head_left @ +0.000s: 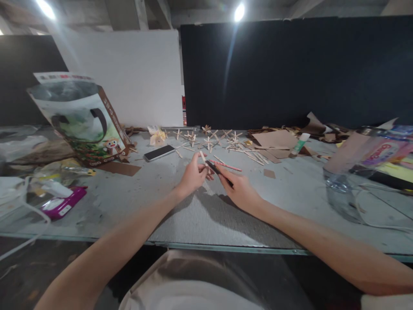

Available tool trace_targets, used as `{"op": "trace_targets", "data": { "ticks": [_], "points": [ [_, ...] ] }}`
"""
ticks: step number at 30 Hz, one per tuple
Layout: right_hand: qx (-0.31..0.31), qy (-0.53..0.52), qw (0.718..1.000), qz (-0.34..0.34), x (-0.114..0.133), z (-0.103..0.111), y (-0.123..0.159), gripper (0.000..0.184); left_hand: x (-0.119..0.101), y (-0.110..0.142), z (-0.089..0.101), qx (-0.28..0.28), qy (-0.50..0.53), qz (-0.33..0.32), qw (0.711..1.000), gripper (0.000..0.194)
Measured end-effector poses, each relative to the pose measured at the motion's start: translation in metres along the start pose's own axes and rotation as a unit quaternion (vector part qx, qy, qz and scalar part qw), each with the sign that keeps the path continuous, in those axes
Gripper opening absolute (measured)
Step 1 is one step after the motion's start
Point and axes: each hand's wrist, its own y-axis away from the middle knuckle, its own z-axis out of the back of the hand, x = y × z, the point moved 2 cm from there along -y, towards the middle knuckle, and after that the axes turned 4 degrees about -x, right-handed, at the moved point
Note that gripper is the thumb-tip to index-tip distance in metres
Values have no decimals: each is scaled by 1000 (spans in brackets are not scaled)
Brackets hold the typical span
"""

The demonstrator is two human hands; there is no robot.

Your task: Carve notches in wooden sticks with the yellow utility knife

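Pinched in the fingers of my left hand (194,172) is a pale wooden craft stick (202,156), its end pointing up. My right hand (240,186) grips a slim black tool (213,167), perhaps a cutter or a pen; its kind is too small to tell. The tool's tip is close beside the stick, and I cannot tell whether they touch. Just beyond both hands lies a thin red-and-white straw-like rod (228,166). Farther back, loose craft sticks (254,158) lie near several star-shaped pieces (209,143) made of crossed sticks.
A phone (159,153) and a large printed bag (85,125) are to the left, with a purple object (64,202) nearer me. To the right are cardboard pieces (274,140), a glue stick (301,143), and a clear plastic container (340,185). The grey table's front edge (226,248) is close.
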Motion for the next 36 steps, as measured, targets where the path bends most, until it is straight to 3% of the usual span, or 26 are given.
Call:
{"op": "trace_targets", "data": {
  "ticks": [7,14,26,32,36],
  "points": [
    [12,26,1000,-4,-1,1,2,56,-8,3,10,2,-118,-53,992,38],
    [5,30,1000,-2,-2,0,2,56,-11,4,6,20,-62,-25,998,44],
    [17,-30,999,-8,-3,-4,1,53,-8,1,22,31,-244,-94,965,55],
    [24,-37,999,-15,-4,-8,2,57,-6,0,13,5,-87,-35,996,67],
    [24,-29,999,-6,-4,-10,4,59,-2,-4,9,-16,-32,-21,999,72]
  ]
}}
